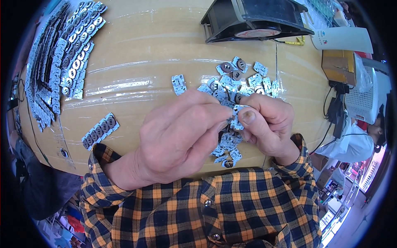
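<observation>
Tan worktop (136, 53), its surface crossed by shiny clear tape. At its far left, a big stack of board strips (53, 66), rows of dark round parts showing on the right-hand ones. Far side, right of centre: a black fan (256, 20) in its frame. Nearer the person, a loose pile of small boards (227, 82), pale, lying at mixed angles, some bearing dark discs.

Both hands meet over the pile. Left hand (180, 134): fingers bent, tips drawn close together at the left edge of the held board; whether they grip it or only touch it, cannot tell. Right hand (271, 122): narrow pinch, thumb on top, holding the board from its right side.

Short strip (100, 131) left of the left hand, apart from the pile; long axis slants from near left to far right, discs in a row along it.

Held board (236, 123): small, pale with dark marks, between the fingertips above the pile. Visible part runs lengthwise near to far, one end toward the fan, the other toward the person's chest.
</observation>
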`<state>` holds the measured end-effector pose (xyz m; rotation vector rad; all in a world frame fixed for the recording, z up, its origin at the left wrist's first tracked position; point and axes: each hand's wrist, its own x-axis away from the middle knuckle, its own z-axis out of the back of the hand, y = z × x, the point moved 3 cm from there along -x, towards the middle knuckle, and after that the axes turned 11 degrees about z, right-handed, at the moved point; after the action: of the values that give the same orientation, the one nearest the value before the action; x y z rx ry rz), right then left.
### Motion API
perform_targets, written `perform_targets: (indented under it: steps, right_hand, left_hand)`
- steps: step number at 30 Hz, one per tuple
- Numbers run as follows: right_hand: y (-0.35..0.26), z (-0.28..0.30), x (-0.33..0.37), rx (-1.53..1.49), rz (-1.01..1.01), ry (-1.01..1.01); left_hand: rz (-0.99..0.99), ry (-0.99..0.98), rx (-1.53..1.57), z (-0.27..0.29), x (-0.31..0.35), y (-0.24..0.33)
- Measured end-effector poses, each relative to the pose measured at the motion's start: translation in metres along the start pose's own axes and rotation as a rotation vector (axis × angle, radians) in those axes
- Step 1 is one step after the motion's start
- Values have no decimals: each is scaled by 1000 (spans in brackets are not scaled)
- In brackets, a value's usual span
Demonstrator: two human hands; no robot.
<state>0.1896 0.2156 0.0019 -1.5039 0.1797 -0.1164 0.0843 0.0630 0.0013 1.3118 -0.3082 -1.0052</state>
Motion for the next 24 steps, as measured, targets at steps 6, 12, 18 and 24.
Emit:
perform_targets:
  steps: [6, 12, 18, 24]
  right_hand:
    - [-1, 1, 0, 15, -14, 3]
    - [1, -4, 3, -45, -68, 110]
    - [4, 7, 2, 14, -43, 127]
    - [1, 3, 0, -46, -73, 97]
  left_hand:
    - [37, 1, 12, 4, -3, 1]
    - [-36, -27, 6, 1, 2, -2]
    - [57, -96, 44, 10, -4, 4]
    - [152, -24, 80, 10, -4, 0]
